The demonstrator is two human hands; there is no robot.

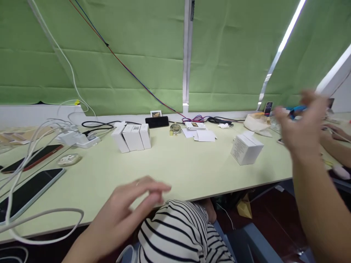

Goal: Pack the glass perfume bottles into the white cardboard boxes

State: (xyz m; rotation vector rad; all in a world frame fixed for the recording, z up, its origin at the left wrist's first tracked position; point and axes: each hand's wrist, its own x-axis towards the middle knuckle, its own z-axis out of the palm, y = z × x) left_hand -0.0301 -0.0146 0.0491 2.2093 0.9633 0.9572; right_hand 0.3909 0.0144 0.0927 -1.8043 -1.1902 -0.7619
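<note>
Near the table's front edge, above my striped trouser leg, my left hand (pixel 134 206) hovers with its fingers loosely bent. A gap shows between thumb and forefinger, and nothing is in them. My right hand (pixel 303 128) is raised at the right, smeared by motion; its fingers are spread and hold nothing. The closest object to it is a white cardboard box (pixel 246 148) with printed text on one side, standing on the table. Farther left, several slim white boxes (pixel 133 138) stand side by side, their tops partly unfolded.
Along the back lie a black phone (pixel 157 121), flat white cartons (pixel 205 136), a small clear round item (pixel 175 128) and black cables (pixel 219 120). Phones (pixel 33 193), white cables and a power strip (pixel 79 138) crowd the left. Another person's arm (pixel 338 146) rests at far right.
</note>
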